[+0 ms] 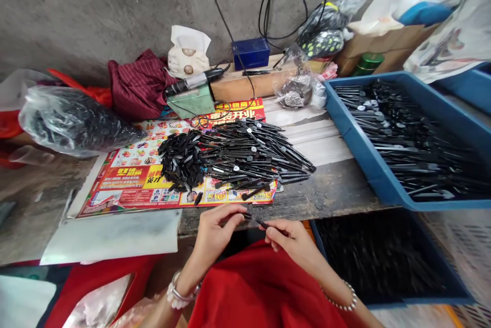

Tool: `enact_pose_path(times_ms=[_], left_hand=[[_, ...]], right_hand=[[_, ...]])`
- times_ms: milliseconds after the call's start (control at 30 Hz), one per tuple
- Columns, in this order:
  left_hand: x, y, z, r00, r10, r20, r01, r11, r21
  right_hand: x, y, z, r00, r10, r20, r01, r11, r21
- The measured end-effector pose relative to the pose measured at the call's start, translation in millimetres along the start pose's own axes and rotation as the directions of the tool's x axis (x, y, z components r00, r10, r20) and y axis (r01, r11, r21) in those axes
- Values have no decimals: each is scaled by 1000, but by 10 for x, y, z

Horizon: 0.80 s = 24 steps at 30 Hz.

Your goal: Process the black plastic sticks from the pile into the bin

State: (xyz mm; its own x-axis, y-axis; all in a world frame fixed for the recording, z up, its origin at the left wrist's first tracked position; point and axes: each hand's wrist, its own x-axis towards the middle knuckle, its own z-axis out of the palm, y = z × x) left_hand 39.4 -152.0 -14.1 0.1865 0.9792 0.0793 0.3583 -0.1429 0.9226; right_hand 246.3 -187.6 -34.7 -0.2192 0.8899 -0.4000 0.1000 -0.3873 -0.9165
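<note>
My left hand [218,228] pinches a small black piece [247,215] between thumb and fingers at the table's front edge. Just to its right, my right hand [287,238] grips the end of a thin black rod [262,224]. The two parts meet or nearly meet between my fingertips; the exact contact is too small to tell. Beyond my hands, a heap of short black pieces [182,159] lies on a colourful printed sheet [126,184]. Against its right side rests a pile of long thin black rods [257,154], some with round silvery discs.
A blue tray [360,159] of black rods stands at the right, with another dark-filled tray [383,297] below. A plastic bag of black pieces [76,121] lies left. Along the wall are maroon cloth [140,85], a power tool [195,81], a blue box [251,53] and cables.
</note>
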Motion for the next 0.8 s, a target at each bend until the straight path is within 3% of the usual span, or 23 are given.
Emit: enact_pose_path(times_ms=[133, 367, 800], left_hand=[[59, 89, -6, 989, -84, 121, 91, 994, -54], [41, 138, -13, 916, -82, 393, 66, 996, 55], [-55, 24, 4, 930, 8, 367, 26, 996, -85]], right_hand=[[-26, -20, -10, 987, 60, 146, -53, 997, -54], [-34, -70, 49, 975, 111, 192, -117, 993, 19], [-46, -65, 33, 913, 203, 354, -312, 907, 283]])
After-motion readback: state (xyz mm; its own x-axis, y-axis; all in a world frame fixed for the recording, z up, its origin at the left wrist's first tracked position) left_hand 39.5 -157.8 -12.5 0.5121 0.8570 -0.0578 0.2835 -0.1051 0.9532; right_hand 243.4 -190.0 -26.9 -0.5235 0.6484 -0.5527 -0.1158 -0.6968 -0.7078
